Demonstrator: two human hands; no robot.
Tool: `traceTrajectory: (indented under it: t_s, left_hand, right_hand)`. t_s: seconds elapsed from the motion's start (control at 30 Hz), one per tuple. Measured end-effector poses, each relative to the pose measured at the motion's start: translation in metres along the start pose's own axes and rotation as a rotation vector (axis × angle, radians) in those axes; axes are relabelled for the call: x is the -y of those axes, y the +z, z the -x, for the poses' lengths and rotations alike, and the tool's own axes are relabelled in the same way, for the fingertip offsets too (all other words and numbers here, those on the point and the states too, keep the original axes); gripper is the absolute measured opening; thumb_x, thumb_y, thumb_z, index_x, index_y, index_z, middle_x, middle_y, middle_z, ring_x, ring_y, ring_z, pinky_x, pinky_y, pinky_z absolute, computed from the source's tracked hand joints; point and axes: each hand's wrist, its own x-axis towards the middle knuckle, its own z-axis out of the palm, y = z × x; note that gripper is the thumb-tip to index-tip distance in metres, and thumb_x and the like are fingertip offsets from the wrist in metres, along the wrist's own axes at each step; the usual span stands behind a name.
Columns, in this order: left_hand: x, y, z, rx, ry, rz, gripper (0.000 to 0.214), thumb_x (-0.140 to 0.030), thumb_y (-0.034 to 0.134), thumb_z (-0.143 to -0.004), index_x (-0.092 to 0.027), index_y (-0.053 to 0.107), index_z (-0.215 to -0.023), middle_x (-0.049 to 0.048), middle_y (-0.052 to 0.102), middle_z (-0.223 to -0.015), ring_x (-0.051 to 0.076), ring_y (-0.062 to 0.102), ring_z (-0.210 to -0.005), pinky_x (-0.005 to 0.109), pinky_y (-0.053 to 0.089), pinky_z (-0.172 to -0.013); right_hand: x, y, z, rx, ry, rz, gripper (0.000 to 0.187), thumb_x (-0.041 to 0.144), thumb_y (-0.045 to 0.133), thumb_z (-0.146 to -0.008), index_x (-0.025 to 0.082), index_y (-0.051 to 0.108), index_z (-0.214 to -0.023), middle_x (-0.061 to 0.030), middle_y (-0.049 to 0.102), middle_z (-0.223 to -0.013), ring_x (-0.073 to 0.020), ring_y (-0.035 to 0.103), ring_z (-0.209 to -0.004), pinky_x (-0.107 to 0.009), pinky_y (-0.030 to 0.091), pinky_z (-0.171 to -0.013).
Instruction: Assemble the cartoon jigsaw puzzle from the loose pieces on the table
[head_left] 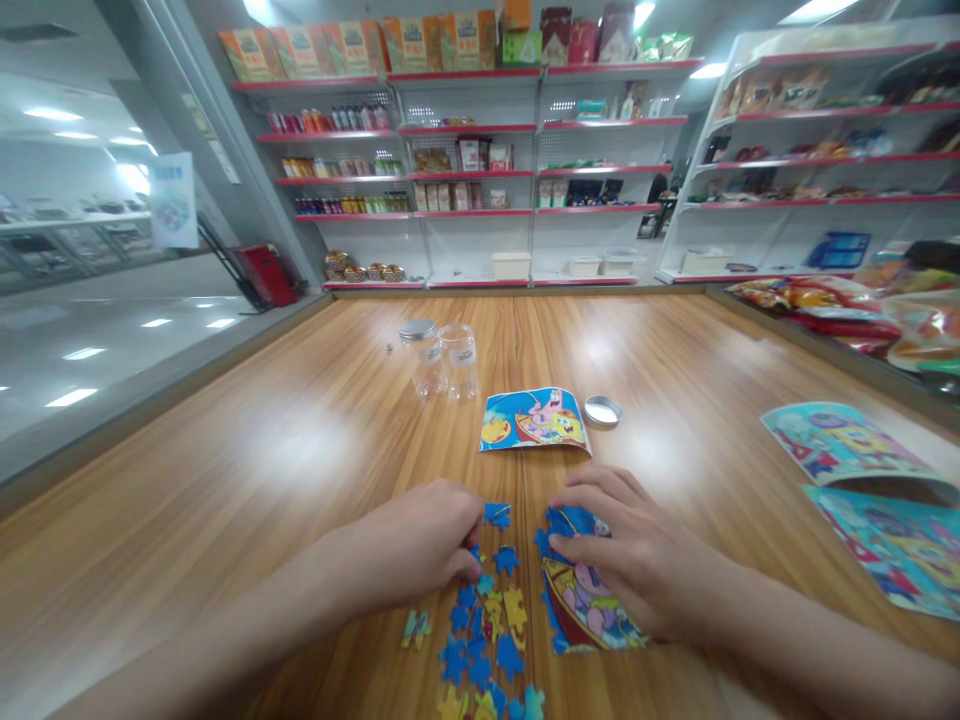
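My left hand (431, 535) is closed in a pinch above the loose pieces. A bit of a blue puzzle piece (475, 552) shows at its thumb and fingertips, mostly hidden by them. My right hand (630, 545) lies open on the joined part of a jigsaw puzzle (577, 600), fingers spread over its upper edge, hiding some of it. Between the hands, several loose blue and yellow puzzle pieces (510, 655) lie on the wood table. One greenish piece (416, 629) lies apart at the left. Beyond the hands is a cartoon picture sheet (534, 420), its right edge curled up.
Two clear plastic jars stand farther back: a lidded jar (426, 365) and a lidless jar (460, 365). A silver lid (603, 411) lies beside the picture sheet. Two more picture sheets (844, 440) are at the right. Snack bags (840, 310) and stocked shelves (472, 130) stand beyond the table's edge.
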Motion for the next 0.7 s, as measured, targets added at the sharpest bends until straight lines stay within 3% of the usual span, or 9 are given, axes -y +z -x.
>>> traceTrajectory:
  t_s: [0.2, 0.43, 0.7]
  left_hand:
    - [0.0006, -0.0069, 0.0022, 0.005, 0.045, -0.019, 0.008, -0.021, 0.066, -0.077, -0.021, 0.064, -0.085, 0.0019, 0.069, -0.089, 0.020, 0.063, -0.082, 0.029, 0.042, -0.067]
    - [-0.0020, -0.0053, 0.0030, 0.070, -0.002, -0.061, 0.013, -0.032, 0.071, -0.080, -0.020, 0.068, -0.082, 0.0038, 0.071, -0.085, 0.021, 0.064, -0.079, 0.028, 0.040, -0.062]
    - [-0.0040, -0.0055, 0.0071, 0.129, 0.055, -0.080, 0.015, -0.032, 0.065, -0.085, -0.019, 0.066, -0.080, 0.0021, 0.068, -0.076, 0.018, 0.060, -0.066, 0.027, 0.035, -0.058]
  right_hand:
    - [-0.0004, -0.0001, 0.0001, 0.010, 0.009, -0.006, 0.033, 0.013, 0.060, -0.084, 0.021, 0.068, -0.116, -0.0123, 0.056, -0.125, -0.0329, 0.045, -0.119, -0.055, 0.038, -0.100]
    - [-0.0003, -0.0001, -0.0001, -0.014, -0.015, 0.009, 0.035, 0.010, 0.058, -0.084, 0.021, 0.069, -0.114, -0.0124, 0.058, -0.123, -0.0319, 0.046, -0.119, -0.054, 0.039, -0.099]
    - [0.0011, -0.0008, -0.0017, -0.017, -0.029, 0.104, 0.024, 0.019, 0.063, -0.086, 0.022, 0.074, -0.107, -0.0127, 0.060, -0.123, -0.0316, 0.045, -0.122, -0.052, 0.037, -0.102]
